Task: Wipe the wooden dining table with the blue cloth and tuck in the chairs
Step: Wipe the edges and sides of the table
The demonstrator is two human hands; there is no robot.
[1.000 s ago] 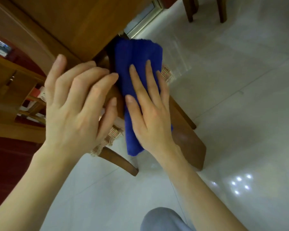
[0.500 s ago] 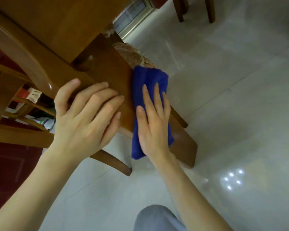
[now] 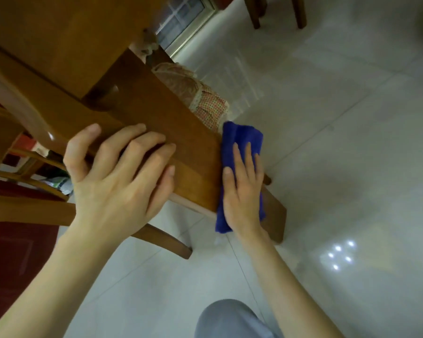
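Blue cloth [image 3: 242, 142] lies folded over the chair [image 3: 181, 142] top's right end, pinned under my flat, open right hand [image 3: 244, 193]. My left hand [image 3: 115, 184] spreads open on the wood beside it, gripping nothing; the counter [image 3: 59, 32] sits beyond.

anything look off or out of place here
The patterned seat cushion sits bunched and rumpled behind the wooden chair back. Otherwise nothing: right hand presses the blue cloth flat.
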